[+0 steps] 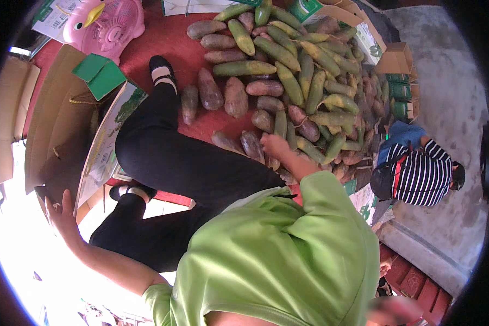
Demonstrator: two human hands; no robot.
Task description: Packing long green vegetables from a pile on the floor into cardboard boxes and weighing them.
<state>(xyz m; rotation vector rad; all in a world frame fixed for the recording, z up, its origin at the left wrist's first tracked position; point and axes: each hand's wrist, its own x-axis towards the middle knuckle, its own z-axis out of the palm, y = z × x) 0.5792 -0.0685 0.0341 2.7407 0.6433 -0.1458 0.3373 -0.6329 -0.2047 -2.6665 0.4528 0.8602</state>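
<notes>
**Reaching into the papaya pile**

Fingers of my right hand (275,145) curl down over the near edge of the pile, touching a brownish papaya (254,145) that lies on the red mat (168,43). The grip looks part closed around the fruit's end, but I cannot tell whether it has truly taken hold, since the hand covers the contact. My left hand (60,213) is well apart, out to the side with its fingers spread, holding nothing and hovering just beside a flattened cardboard box (60,125).

I judge this to be the picking step: one fruit chosen from the near row and not yet lifted. Lifting it calls for a firmer wrap around its middle and a straight pull toward my knees, so the neighbours do not roll.

Beyond the hand, the heap of green and yellow papayas (293,70) spreads across the mat. A pink fan (106,27) sits at the far left corner, and a person in a striped shirt (421,174) crouches on the right.
</notes>
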